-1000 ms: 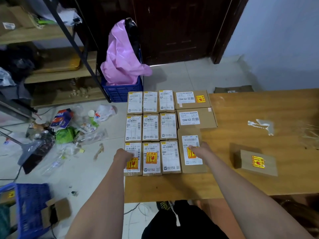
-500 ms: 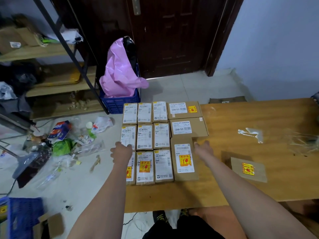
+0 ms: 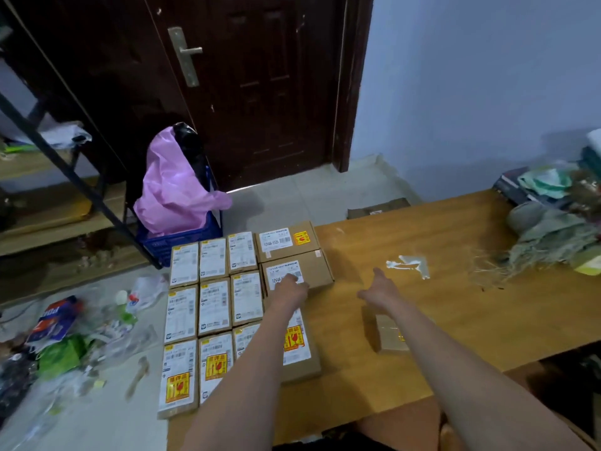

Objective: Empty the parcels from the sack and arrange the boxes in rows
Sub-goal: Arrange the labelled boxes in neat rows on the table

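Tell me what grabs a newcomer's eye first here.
The grid of labelled boxes packed in rows at the wooden table's left end, with the left hand on one. Then the pink bag in a blue crate by the dark door, and the litter on the floor.

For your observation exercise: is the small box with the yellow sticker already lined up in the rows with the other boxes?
No. The small box lies apart on the table, right of the rows, partly under the right forearm.

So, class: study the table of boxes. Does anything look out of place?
Yes. One small box lies alone on the table, right of the rows, partly hidden by the right arm. A torn tape scrap sticks nearby.
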`<state>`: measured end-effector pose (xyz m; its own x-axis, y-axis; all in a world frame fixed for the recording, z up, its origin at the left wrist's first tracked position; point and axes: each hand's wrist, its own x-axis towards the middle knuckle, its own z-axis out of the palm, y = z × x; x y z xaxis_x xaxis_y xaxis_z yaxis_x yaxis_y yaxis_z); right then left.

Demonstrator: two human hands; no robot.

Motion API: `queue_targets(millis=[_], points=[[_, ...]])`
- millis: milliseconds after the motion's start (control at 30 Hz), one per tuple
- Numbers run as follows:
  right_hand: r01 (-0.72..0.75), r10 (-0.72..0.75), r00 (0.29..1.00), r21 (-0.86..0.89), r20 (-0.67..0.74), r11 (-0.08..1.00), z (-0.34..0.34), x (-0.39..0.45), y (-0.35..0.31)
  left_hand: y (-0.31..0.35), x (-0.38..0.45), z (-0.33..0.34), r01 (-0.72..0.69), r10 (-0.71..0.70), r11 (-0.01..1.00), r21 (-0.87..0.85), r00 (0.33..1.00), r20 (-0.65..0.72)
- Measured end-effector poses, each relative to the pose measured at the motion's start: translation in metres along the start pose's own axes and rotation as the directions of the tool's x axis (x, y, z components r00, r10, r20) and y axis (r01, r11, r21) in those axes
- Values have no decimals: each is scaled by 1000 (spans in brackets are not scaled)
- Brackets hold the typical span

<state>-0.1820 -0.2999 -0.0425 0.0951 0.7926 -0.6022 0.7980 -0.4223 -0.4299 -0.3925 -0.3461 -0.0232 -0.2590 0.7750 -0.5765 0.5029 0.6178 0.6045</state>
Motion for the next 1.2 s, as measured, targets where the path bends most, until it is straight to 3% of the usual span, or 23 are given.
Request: queue_targets(millis=[167,333,600,800,867,933,1033,1100,1200], points=[[8,11,996,-224,85,974,-11,11,40,27,4,50,-46,38,995,94,996,84],[0,97,980,-481,176,877,-2,9,68,36,5,84,-34,18,993,111,990,142],[-1,155,970,-629,190,778,17,14,85,32,5,98,11,-28,996,93,983,179],[165,-82,984,-636,158,754,20,20,92,25,8,85,74,-71,997,-13,984,164],[157,-102,987,-627,122,763,13,14,83,21,9,79,94,-83,993,-70,986,142],[115,-92,993,-515,69,849,6,14,77,17,10,75,116,-99,985,-130,987,127],[34,-31,995,-35,94,999,-4,15,60,15,10,72,137,-115,966,-217,987,112],[-40,-7,988,304,152,952,-10,13,42,17,8,70,163,-126,937,-310,983,137],[-159,-1,967,609,254,777,-15,7,18,20,5,68,253,-140,861,-442,952,271]])
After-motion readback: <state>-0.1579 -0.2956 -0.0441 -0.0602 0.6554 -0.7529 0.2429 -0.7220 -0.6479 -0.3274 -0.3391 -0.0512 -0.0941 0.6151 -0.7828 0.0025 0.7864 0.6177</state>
